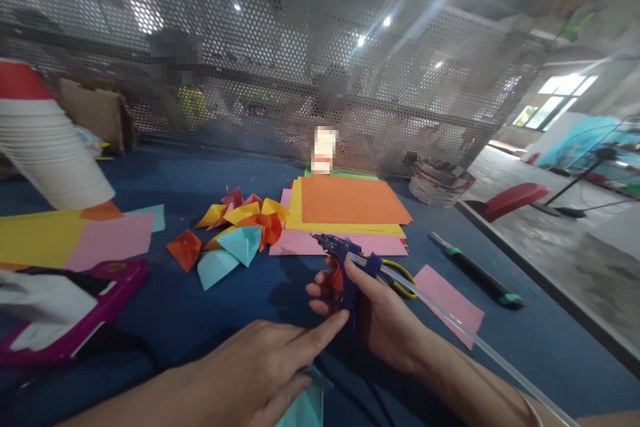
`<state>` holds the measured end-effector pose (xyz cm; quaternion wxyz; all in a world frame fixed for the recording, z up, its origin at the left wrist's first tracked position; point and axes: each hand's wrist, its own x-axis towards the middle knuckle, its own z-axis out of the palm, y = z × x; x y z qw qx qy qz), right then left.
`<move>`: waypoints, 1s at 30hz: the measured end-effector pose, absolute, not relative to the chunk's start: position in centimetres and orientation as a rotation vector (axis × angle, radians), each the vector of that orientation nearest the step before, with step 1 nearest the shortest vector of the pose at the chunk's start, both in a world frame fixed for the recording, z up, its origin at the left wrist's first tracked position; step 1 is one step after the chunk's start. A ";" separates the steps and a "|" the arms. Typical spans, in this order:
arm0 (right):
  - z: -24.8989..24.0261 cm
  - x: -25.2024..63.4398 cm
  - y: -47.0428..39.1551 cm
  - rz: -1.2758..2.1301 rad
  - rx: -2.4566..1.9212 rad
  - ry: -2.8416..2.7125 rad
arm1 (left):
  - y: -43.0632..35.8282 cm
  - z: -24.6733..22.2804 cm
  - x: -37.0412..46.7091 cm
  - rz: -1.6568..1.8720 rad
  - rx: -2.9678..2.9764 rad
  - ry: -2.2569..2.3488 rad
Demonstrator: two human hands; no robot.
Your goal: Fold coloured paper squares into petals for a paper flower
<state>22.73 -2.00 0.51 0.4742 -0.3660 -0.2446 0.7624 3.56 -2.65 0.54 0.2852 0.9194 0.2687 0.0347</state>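
Note:
My right hand (385,313) is wrapped around the handle of a dark blue glue gun (350,253) with an orange-red trigger. A long clear glue stick (460,327) sticks out of its back end. The stretched index finger of my left hand (270,360) touches the gun's handle. Between that hand's thumb and its other fingers sits a piece of light blue folded paper (305,407), partly hidden. Ahead to the left lies a pile of folded paper pieces (245,227) in orange, yellow, red and light blue.
Stacked coloured sheets (355,200) lie ahead. Yellow-handled scissors (407,280), a pink sheet (450,300) and a black-handled tool (480,273) are at right. At left stand a purple-and-white device (115,307) and stacked paper cups (50,140). A perforated metal panel (250,80) rises behind.

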 end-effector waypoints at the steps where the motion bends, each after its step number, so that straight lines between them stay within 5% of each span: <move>1: 0.5 22.7 -2.0 1.867 -0.893 -0.600 | -2.7 0.6 3.5 0.094 2.460 0.710; 19: 0.0 22.7 -2.0 1.881 -0.915 -0.652 | -2.8 0.6 3.8 0.117 2.492 0.713; 30: 0.1 23.6 -1.6 1.868 -0.948 -0.683 | -1.5 -1.2 2.4 0.570 2.036 1.031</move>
